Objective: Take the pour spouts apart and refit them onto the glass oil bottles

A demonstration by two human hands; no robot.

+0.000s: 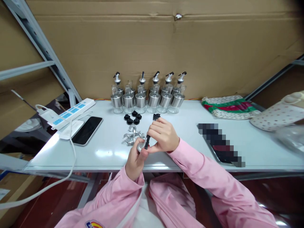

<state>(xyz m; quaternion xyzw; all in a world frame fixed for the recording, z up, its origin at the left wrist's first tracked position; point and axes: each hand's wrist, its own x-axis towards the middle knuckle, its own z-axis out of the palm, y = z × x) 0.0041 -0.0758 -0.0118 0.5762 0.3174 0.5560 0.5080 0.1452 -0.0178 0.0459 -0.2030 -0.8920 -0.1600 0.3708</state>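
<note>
- Nearest to me, pink sleeves (204,171) run up from the bottom edge to both hands, which meet over the front edge of the desk (190,148).
- My left hand (133,162) is curled around a silver cap (140,146), gripping it from below with the cap's round face turned up.
- My right hand (164,136) pinches a thin black tube (147,142) between thumb and fingertips; the tube's lower end touches the silver cap, though I cannot tell whether it sits inside.
- Just behind the hands, a small heap of silver spouts (131,135) lies on the desk.
- A little further back sit four black stoppers (132,118), and beside them, right of centre, a bundle of black tubes (156,116).
- To the left lie a dark phone (87,129) with a white pad (71,129) against it, and a white power strip (71,113) with its cable trailing off the desk.
- To the right lies a flat dark thing (220,144), blurred out.
- At the back edge stands a row of glass bottles (147,99) with steel bands, some carrying pour spouts.
- Far right, a folded green, red and white cloth (229,107) rests by the wall.
- Brown cardboard (166,47) closes off the back.
</note>
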